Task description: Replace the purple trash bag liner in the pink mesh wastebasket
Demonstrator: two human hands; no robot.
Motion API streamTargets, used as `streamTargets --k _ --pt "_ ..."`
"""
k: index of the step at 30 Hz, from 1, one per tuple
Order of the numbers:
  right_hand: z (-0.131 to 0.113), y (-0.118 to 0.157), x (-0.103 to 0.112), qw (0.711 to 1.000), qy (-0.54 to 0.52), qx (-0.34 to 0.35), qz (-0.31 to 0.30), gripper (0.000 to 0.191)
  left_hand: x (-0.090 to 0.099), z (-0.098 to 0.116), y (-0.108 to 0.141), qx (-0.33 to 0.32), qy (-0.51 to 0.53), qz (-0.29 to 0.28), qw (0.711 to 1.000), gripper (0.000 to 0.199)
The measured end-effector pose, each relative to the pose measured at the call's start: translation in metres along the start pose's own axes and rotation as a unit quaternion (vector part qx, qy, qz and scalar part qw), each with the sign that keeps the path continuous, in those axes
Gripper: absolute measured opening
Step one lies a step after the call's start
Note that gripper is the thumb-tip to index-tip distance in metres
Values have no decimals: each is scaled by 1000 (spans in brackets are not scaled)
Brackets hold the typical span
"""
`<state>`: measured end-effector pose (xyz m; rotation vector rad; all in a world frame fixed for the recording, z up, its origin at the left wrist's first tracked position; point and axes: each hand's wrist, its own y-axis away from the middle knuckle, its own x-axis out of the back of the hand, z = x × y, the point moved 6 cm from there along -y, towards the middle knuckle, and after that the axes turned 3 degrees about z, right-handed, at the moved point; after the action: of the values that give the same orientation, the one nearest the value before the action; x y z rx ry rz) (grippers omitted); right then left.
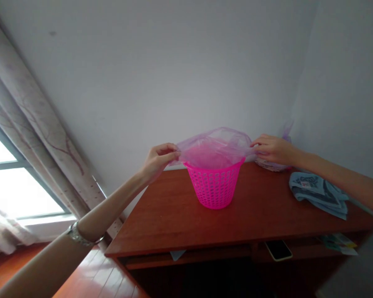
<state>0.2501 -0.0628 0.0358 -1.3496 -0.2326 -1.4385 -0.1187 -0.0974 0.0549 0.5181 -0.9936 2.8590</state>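
A bright pink plastic basket point(216, 188) with a perforated wall stands upright on the wooden desk. Over its mouth spreads a thin, see-through purple plastic bag point(219, 138), partly sunk inside the rim. My left hand point(161, 159) pinches the bag's left edge between thumb and fingers, just outside the basket. On the opposite side my right hand point(270, 149) grips the bag's right edge, so the film is stretched between both hands. How much of the bag lies inside the basket is hard to make out.
The brown desk point(174, 219) meets the wall behind. To the right lie a folded blue cloth point(318, 192) and a tied purple bag point(275, 166) with contents. A phone point(279, 250) rests on the shelf below. Curtains point(49, 124) hang beside the window at left.
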Motion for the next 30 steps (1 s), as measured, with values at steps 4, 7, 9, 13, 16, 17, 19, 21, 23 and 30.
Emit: streamTargets --k 4,7,9,13,16,17,19,21,23,30 --pt "-6 17 -22 992 79 61 -73 26 -15 2 14 -110 -185 -119 969 13" --pt "-1 27 -41 984 128 62 -107 27 -28 -17 35 -200 -356 -265 874 24" --pt "6 31 -50 982 143 47 -114 27 -28 -34 45 -229 -424 -320 816 30" --pt "25 30 -56 988 127 -22 -88 34 -14 -51 43 -205 -426 -304 827 31" --pt "37 25 -55 986 126 -87 -72 41 -1 -55 31 -141 -370 -264 880 26" --pt "39 22 -54 983 129 -108 -69 42 4 -56 25 -117 -361 -236 895 26" --pt "43 17 -53 978 133 -147 -62 44 14 -59 11 -73 -372 -161 911 26" --pt "46 10 -53 975 124 -176 -55 50 19 -59 -4 -48 -397 -91 912 32" --pt "51 2 -56 972 99 -203 -59 56 17 -62 -22 -29 -403 -58 913 42" --pt "81 -32 -95 944 -162 -281 -63 67 -7 -120 -91 134 -339 -119 924 66"
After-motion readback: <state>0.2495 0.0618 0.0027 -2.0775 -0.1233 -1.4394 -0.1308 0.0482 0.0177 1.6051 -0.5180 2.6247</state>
